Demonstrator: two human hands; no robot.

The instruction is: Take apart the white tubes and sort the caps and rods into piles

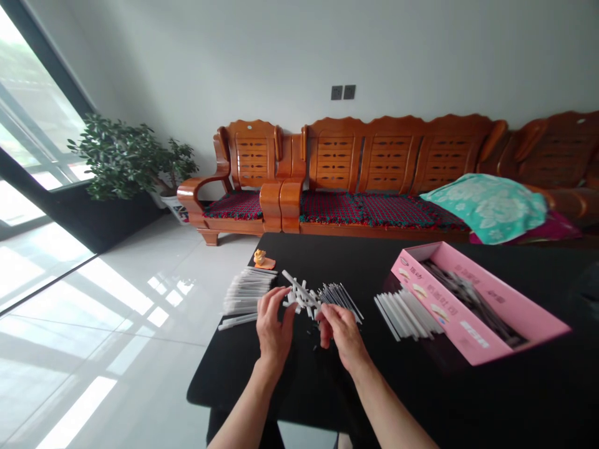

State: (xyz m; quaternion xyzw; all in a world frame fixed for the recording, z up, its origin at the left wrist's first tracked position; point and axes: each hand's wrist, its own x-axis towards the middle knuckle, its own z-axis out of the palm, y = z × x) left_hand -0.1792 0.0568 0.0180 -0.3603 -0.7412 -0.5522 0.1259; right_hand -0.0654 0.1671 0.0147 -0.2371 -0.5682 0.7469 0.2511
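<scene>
In the head view my right hand [340,329] pinches the lower end of a slim white tube [299,285], which slants up to the left above the table. My left hand [274,321] is beside it, thumb and forefinger curled in around what looks like a short white piece [291,297]. Beneath and behind the fingers lies a loose heap of short white pieces [306,299], partly hidden. Thin dark rods [344,299] with grey ends lie just beyond my right hand. Small black bits [315,347] are scattered between the hands.
White tubes [248,290] lie in a row at the black table's [243,368] left edge, near a small orange figurine [262,259]. More white tubes [405,315] lie by a pink box [468,312] of dark strips. Behind stands a wooden sofa [388,156].
</scene>
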